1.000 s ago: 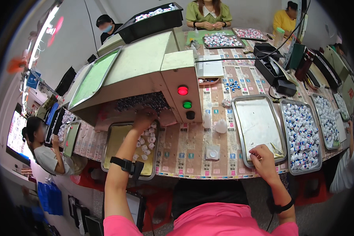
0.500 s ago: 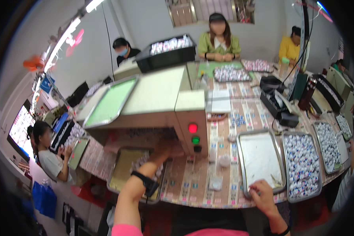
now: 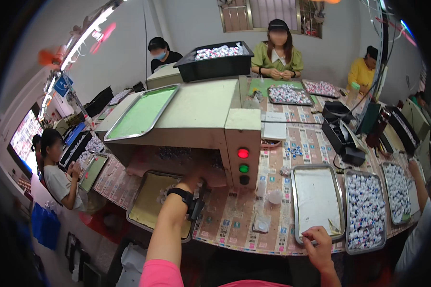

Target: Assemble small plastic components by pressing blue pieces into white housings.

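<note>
The left hand [image 3: 198, 173] is inside the cream box [image 3: 191, 110], too blurred to tell its grip; the small dark pieces [image 3: 175, 153] lie beyond it; the right hand [image 3: 307, 236], farther off, draws its fingertips together by the white-lined tray [image 3: 316, 201].

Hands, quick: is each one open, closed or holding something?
Left hand: blurred inside the machine; can't tell.
Right hand: curled at the tray; any hold unclear.

The machine [image 3: 196, 106] is cream, its lamps [image 3: 243, 153] red and green. Counter [image 3: 234, 232]: brown and white strips, small pink and blue blocks. Sleeve [image 3: 162, 274] pink.
</note>
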A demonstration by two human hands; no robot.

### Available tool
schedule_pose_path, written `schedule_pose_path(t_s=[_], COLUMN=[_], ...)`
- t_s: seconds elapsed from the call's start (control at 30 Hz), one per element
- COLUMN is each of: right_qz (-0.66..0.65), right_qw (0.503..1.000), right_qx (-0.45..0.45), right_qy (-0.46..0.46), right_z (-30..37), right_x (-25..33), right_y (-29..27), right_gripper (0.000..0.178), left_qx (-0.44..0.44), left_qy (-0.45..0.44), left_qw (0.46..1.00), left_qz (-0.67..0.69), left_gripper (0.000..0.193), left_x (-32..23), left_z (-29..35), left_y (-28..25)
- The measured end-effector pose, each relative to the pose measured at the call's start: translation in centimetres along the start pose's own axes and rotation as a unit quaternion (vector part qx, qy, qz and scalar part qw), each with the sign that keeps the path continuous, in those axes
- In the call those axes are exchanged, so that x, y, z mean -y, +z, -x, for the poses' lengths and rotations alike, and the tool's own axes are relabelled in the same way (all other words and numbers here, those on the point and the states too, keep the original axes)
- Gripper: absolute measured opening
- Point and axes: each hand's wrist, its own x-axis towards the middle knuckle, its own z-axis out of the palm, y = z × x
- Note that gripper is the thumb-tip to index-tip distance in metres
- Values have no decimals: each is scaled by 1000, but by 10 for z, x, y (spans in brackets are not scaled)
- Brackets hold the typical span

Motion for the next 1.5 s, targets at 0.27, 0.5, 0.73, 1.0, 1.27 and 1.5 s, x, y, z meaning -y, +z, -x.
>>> schedule_pose_path(t_s=[0.27, 0.5, 0.73, 1.0, 1.27, 1.5], right_qz=[-24, -15, -17, -41, -100, -209], right_qw=[999, 1000, 1000, 999, 993, 972], right_qx=[17, 11, 8, 1, 24, 80], right_qy=[14, 0, 7, 21, 51, 71], right_z=[19, 22, 20, 15, 17, 11], right_x=[3, 10, 13, 11, 13, 16], right_y=[-1, -4, -2, 0, 5, 28], right_gripper=[15, 15, 14, 16, 16, 15], left_qx=[-155, -101, -110, -13, 67, 41], left_qy=[30, -28, 2, -14, -400, -369], left_qw=[986, 972, 958, 938, 322, 164], left_qz=[61, 212, 263, 346, 856, 914], left_gripper=[32, 20, 19, 15, 19, 29], left_x=[-5, -17, -15, -26, -137, -234], left_z=[14, 10, 2, 15, 66, 139], left_y=[-19, -27, -22, -41, -112, -123])
